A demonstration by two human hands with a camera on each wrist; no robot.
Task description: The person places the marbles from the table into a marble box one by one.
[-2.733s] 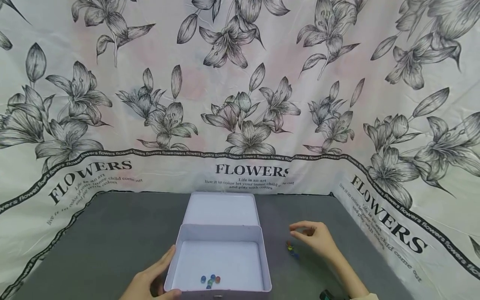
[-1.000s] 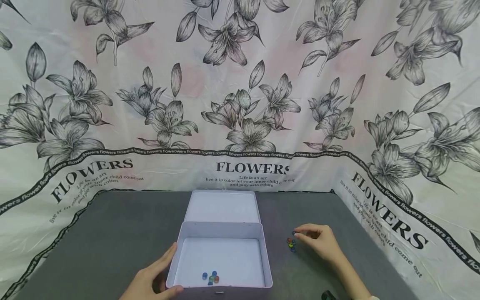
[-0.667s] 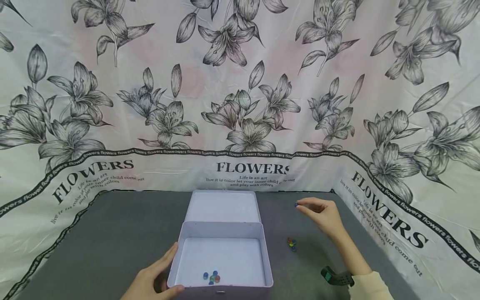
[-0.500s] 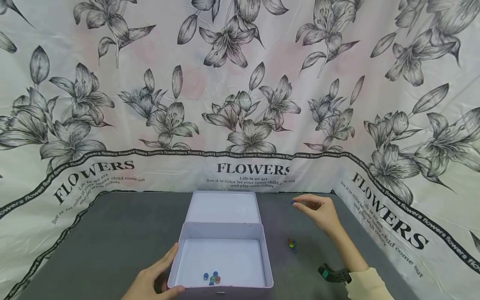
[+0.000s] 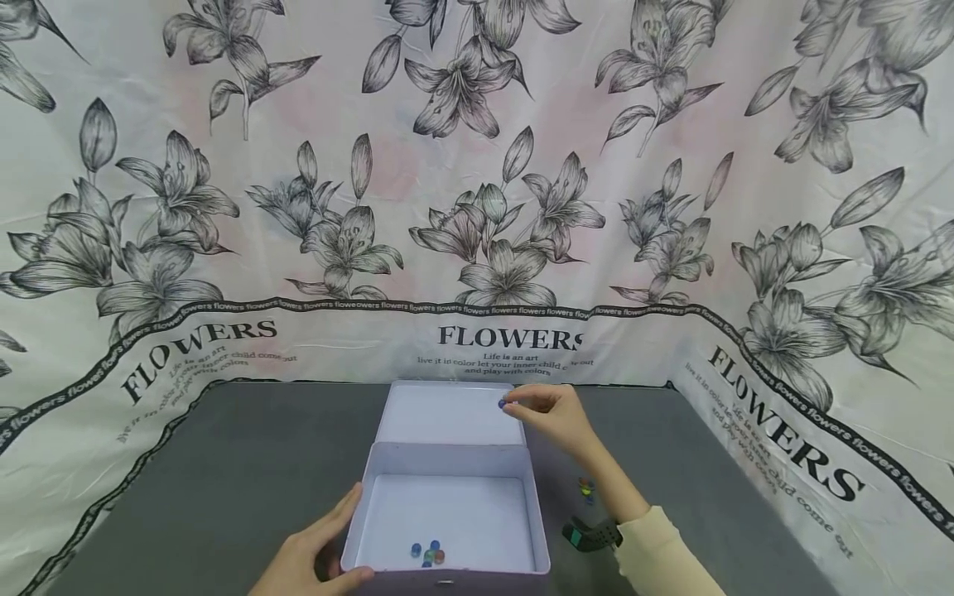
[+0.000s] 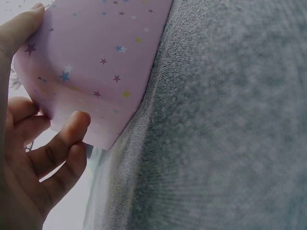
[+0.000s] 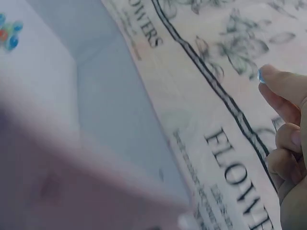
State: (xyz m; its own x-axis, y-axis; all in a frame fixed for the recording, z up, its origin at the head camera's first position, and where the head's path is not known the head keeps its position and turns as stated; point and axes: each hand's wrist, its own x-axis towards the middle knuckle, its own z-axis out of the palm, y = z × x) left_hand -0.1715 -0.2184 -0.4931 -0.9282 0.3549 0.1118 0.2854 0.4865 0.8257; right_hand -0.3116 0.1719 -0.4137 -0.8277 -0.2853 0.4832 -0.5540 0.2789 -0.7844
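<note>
A blue glass marble point(image 5: 503, 403) is pinched between the thumb and index fingertip of my right hand point(image 5: 555, 418), raised in front of the open lid point(image 5: 440, 414). The right wrist view also shows the marble point(image 7: 261, 75) at the fingertips. My left hand point(image 5: 309, 555) grips the near left corner of a pale lilac box point(image 5: 455, 509), thumb at the front and fingers along the side. In the left wrist view the box's outer wall point(image 6: 103, 62) is pink with small stars. Several coloured marbles point(image 5: 430, 555) lie inside near the front wall.
A small cluster of marbles point(image 5: 586, 490) lies on the grey table point(image 5: 283, 447) right of the box, beside my right forearm. A dark wrist strap device point(image 5: 592, 535) is on the right wrist. A flower-printed cloth point(image 5: 335, 343) hangs behind and at both sides.
My right hand picked a blue marble from the cluster on the table, lifted it, and carried it left to in front of the lid. The left hand stays at the box.
</note>
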